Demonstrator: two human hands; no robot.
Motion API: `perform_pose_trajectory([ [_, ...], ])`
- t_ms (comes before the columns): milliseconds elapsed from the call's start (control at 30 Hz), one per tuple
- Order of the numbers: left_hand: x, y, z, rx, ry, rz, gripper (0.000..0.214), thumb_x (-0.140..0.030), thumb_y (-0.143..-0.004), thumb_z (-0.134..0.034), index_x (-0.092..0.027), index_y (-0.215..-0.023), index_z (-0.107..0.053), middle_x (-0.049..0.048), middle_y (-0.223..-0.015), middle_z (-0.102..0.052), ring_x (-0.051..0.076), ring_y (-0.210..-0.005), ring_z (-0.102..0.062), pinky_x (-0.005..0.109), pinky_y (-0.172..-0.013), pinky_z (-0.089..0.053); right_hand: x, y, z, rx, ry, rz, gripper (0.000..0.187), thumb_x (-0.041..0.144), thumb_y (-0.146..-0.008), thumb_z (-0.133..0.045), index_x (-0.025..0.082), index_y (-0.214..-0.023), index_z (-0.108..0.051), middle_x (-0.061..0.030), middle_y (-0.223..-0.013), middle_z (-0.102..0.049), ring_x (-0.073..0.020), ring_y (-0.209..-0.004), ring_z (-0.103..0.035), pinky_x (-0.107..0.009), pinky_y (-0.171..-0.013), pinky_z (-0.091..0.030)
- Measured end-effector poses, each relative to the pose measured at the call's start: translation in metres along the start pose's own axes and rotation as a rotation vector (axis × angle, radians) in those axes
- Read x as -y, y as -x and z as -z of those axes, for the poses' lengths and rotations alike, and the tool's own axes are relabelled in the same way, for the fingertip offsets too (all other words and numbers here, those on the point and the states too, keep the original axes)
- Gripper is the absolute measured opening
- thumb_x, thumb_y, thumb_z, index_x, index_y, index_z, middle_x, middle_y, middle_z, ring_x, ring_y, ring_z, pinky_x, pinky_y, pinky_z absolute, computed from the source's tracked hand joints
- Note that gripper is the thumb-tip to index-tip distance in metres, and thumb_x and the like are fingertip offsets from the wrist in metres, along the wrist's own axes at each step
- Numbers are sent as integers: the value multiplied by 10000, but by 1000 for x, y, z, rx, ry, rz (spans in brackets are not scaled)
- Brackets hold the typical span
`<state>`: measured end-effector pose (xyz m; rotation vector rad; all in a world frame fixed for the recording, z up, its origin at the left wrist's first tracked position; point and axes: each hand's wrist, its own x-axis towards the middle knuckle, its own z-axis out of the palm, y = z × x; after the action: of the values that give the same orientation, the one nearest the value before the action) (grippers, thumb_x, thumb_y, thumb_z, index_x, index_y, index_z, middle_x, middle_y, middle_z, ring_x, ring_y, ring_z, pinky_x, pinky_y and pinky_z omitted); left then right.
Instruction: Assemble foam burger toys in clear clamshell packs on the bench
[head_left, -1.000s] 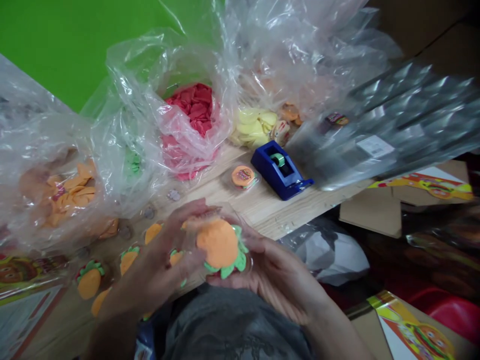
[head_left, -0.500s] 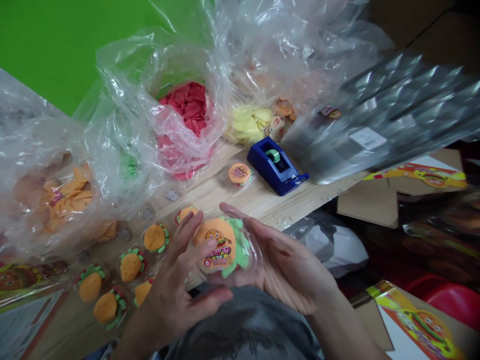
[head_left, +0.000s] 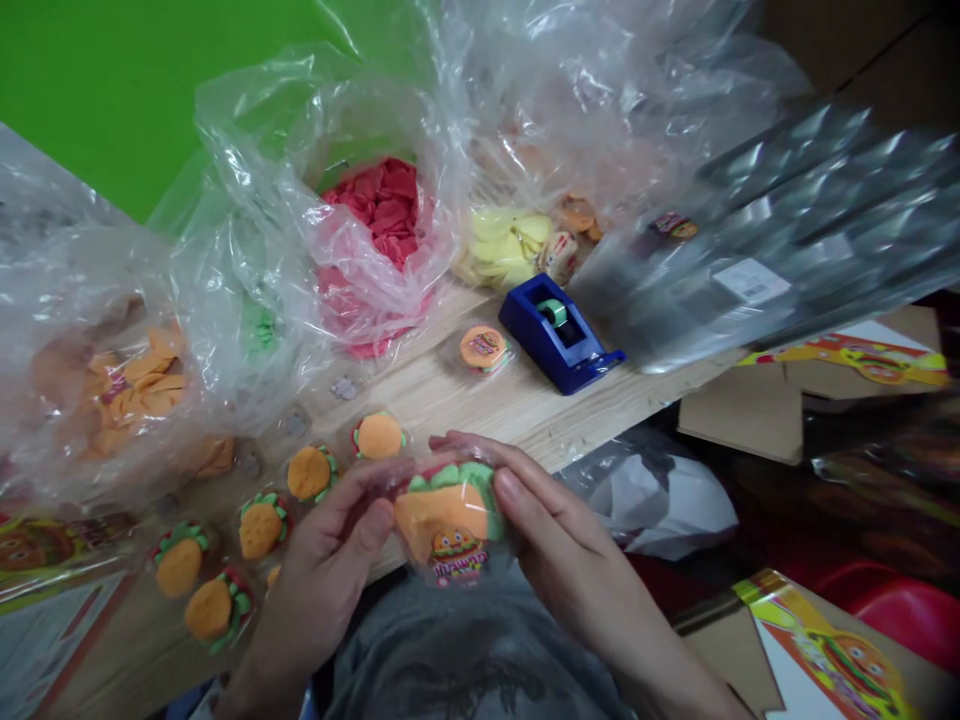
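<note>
Both my hands hold a clear-wrapped burger-shaped gummy (head_left: 448,520), pinching it from either side. It has an orange bun, a green lettuce edge and a printed cartoon sticker at its lower edge. My left hand (head_left: 322,560) grips its left side, and my right hand (head_left: 566,540) presses on its right. Just beyond my left hand, several similar wrapped burgers lie on the wooden table (head_left: 450,400), the nearest being a burger (head_left: 379,436) by my left fingertips. Another stickered burger (head_left: 484,348) lies farther off.
A blue tape dispenser (head_left: 559,335) stands at the table's far side. Plastic bags hold red pieces (head_left: 375,215), yellow pieces (head_left: 499,245) and orange pieces (head_left: 127,390). A silvery plastic sheet (head_left: 765,230) lies to the right. Printed cardboard (head_left: 832,650) sits below the table's right edge.
The wrapped burger has turned in my hands, its sticker moving from the middle to the lower edge and its green edge now uppermost. Both hands have closed in around its sides.
</note>
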<state>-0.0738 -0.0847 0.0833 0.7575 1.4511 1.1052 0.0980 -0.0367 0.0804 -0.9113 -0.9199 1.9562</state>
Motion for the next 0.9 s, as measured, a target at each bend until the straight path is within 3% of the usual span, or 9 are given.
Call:
perform_pose_trajectory([
  [167, 2, 8, -11, 15, 119, -10, 216, -371, -832, -590, -265, -1003, -667, 29, -1031, -683, 195, -1010, -614, 321, -901, -492, -3, 2, 2, 7, 177, 119, 222, 351, -930, -466, 370, -1057, -647, 55, -1161, -642, -100, -1090, -563, -221, -961, -419],
  [300, 12, 9, -11, -102, -26, -74, 250, -393, -862, -530, -204, -967, -657, 57, -988, -671, 203, -957, -612, 332, -872, -483, -10, 6, -5, 4, 260, 197, 247, 288, -944, -442, 388, -1070, -630, 70, -1155, -641, -81, -1125, -533, -206, -976, -402],
  [400, 15, 6, -5, -87, -146, -112, 273, -402, -881, -487, -189, -921, -653, 51, -938, -663, 190, -912, -607, 306, -839, -473, -18, 10, -6, -61, 350, 262, 266, 253, -938, -441, 390, -1077, -622, 51, -1146, -623, -87, -1144, -504, -205, -969, -401],
  [467, 13, 4, 1, -2, -251, -90, 265, -383, -888, -471, -194, -888, -656, 37, -889, -661, 173, -871, -603, 277, -802, -469, -26, 16, -2, -120, 443, 292, 249, 227, -913, -480, 367, -1044, -638, 23, -1085, -605, -100, -1099, -512, -195, -931, -416],
  [533, 11, 2, 8, 141, -366, -29, 248, -344, -893, -459, -200, -867, -659, 26, -857, -658, 158, -845, -597, 252, -777, -458, -37, 27, 7, -94, 525, 245, 214, 197, -889, -505, 321, -996, -642, 6, -965, -592, -107, -970, -552, -182, -844, -448],
  [667, 8, -1, 12, 536, -551, 66, 263, -275, -909, -420, -201, -885, -671, 25, -873, -627, 144, -855, -577, 236, -791, -425, -65, 54, 26, 173, 626, -1, 135, 152, -855, -474, 235, -905, -569, 7, -796, -574, -121, -736, -569, -198, -668, -469],
  [767, 5, -1, 0, 804, -694, 59, 260, -261, -915, -427, -210, -876, -679, 19, -873, -598, 137, -854, -557, 226, -792, -400, -86, 67, 34, 270, 684, -110, 188, 64, -697, -478, 215, -809, -478, 17, -739, -554, -126, -666, -546, -200, -602, -453],
  [833, 7, 2, -7, 796, -758, 58, 202, -248, -900, -462, -199, -868, -655, 11, -853, -595, 136, -835, -547, 225, -772, -392, -95, 69, 35, 263, 702, -149, 230, 45, -604, -456, 216, -757, -435, 24, -709, -531, -127, -650, -528, -205, -597, -439],
  [900, 13, 8, -8, 655, -784, 69, 136, -245, -878, -497, -187, -844, -615, 8, -844, -595, 144, -839, -537, 238, -772, -388, -99, 68, 35, 242, 684, -174, 220, 58, -574, -440, 219, -721, -412, 27, -684, -499, -129, -644, -511, -212, -603, -428],
])
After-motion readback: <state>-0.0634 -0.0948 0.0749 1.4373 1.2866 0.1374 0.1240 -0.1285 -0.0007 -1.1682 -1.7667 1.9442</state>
